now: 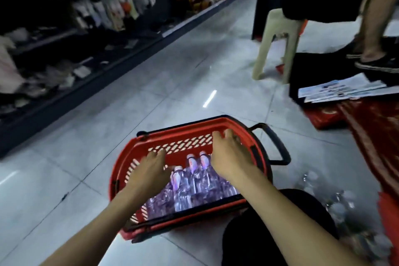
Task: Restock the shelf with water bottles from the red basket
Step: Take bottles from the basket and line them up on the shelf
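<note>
A red basket (pixel 138 149) with black handles stands on the tiled floor in front of me. Several clear water bottles (pixel 190 183) with white caps lie packed inside it. My left hand (pixel 149 173) hovers palm down over the left end of the bottles, fingers spread, holding nothing. My right hand (pixel 231 153) reaches over the right side of the basket, fingers bent and apart, just above the bottles. Both hands are empty. More clear bottles (pixel 336 205) lie loose on the floor at my right.
A dark shelf unit (pixel 54 54) packed with blurred goods runs along the left of the aisle. A beige plastic stool (pixel 278 39) stands ahead right, with a person's legs (pixel 375 28) beside it. Papers (pixel 339 90) and red fabric (pixel 373 136) lie on the floor at right.
</note>
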`<action>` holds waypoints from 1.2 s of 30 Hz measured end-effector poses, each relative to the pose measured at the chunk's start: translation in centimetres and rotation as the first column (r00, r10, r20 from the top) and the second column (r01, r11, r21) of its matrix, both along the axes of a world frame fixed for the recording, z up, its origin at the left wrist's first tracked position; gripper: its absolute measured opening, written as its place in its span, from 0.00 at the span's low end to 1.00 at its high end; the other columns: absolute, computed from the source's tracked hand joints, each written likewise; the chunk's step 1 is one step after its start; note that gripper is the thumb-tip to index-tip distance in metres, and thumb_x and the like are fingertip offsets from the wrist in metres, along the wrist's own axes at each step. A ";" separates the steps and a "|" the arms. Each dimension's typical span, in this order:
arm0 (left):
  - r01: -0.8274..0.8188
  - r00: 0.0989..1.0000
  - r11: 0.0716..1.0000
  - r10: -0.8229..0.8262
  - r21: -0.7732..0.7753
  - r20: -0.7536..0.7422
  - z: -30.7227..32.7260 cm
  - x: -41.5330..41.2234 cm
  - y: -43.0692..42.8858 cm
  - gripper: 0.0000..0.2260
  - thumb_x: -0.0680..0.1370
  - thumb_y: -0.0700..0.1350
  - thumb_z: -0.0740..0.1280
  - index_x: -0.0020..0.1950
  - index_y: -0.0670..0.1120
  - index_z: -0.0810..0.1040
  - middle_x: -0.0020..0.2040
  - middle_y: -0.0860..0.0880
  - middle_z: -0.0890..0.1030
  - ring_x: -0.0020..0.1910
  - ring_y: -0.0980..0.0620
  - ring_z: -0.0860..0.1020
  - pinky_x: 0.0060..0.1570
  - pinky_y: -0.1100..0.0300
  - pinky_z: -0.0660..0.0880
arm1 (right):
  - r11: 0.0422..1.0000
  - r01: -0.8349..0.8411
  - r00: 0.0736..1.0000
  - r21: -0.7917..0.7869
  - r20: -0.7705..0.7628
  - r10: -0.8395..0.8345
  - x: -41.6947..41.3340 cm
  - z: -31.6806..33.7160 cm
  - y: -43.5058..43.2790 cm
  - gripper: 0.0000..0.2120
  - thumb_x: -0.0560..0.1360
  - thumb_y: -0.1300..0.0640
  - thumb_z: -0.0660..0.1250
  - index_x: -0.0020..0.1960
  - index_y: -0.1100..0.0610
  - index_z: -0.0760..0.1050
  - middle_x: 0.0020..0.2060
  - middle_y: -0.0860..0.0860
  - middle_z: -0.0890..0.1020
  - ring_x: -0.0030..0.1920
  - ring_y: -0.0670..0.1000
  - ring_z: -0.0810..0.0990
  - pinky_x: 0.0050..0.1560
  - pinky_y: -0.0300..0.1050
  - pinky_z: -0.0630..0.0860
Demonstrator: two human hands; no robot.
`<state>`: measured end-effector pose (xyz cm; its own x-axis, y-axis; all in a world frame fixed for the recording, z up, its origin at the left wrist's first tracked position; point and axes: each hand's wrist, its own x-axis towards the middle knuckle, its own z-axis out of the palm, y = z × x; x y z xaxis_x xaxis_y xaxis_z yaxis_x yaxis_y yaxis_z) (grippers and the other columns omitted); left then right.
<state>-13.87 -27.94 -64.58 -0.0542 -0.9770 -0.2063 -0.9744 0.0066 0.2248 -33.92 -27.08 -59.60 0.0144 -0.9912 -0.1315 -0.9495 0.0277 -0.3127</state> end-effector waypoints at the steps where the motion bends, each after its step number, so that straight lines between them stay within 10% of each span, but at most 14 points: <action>1: -0.040 0.999 0.998 0.042 0.059 -0.035 -1.8 1.3 0.1 0.19 0.79 0.51 0.61 0.68 0.45 0.68 0.63 0.42 0.75 0.61 0.41 0.74 0.57 0.50 0.72 | 0.998 -0.012 1.000 0.055 0.021 0.011 1.5 -1.5 -0.8 0.23 0.77 0.57 0.64 0.70 0.59 0.64 0.66 0.60 0.66 0.65 0.62 0.69 0.59 0.56 0.73; 11: -0.146 0.929 0.943 0.235 0.299 -0.288 -13.6 2.2 -1.4 0.17 0.74 0.42 0.64 0.62 0.40 0.78 0.52 0.41 0.84 0.50 0.43 0.81 0.48 0.60 0.74 | 0.885 -0.013 0.987 0.465 0.146 -0.062 5.0 -12.3 -6.0 0.25 0.78 0.59 0.62 0.74 0.60 0.61 0.75 0.62 0.57 0.69 0.64 0.69 0.64 0.51 0.73; 21: -0.160 0.893 0.952 0.252 0.262 -0.373 -16.5 -4.2 -4.5 0.18 0.78 0.37 0.64 0.68 0.38 0.71 0.50 0.44 0.80 0.39 0.52 0.75 0.31 0.71 0.68 | 0.806 0.208 0.945 0.555 0.100 -0.312 2.8 -18.0 -7.3 0.26 0.77 0.60 0.65 0.73 0.60 0.62 0.63 0.59 0.74 0.61 0.60 0.76 0.61 0.51 0.75; 29: -0.179 0.920 0.928 0.276 0.328 -0.278 -17.9 -5.9 -6.4 0.07 0.79 0.39 0.61 0.55 0.38 0.74 0.48 0.40 0.80 0.46 0.43 0.80 0.41 0.53 0.77 | 0.753 0.325 0.863 0.573 0.146 -0.483 2.6 -21.0 -7.8 0.27 0.79 0.56 0.65 0.74 0.61 0.59 0.65 0.59 0.73 0.61 0.58 0.77 0.47 0.40 0.69; 36: -0.214 0.838 0.783 0.454 0.584 -0.302 -19.0 -7.0 -8.2 0.15 0.72 0.50 0.75 0.47 0.40 0.78 0.38 0.46 0.78 0.34 0.50 0.74 0.36 0.56 0.74 | 0.679 0.323 0.811 0.659 0.177 -0.558 0.6 -22.1 -8.8 0.30 0.67 0.55 0.71 0.68 0.53 0.69 0.63 0.58 0.76 0.59 0.60 0.77 0.57 0.48 0.78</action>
<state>-20.87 -36.17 -83.63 0.0602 -0.7022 -0.7095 -0.7055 -0.5328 0.4674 -33.29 -35.84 -81.72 -0.2445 -0.6182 -0.7470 -0.6084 0.6977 -0.3783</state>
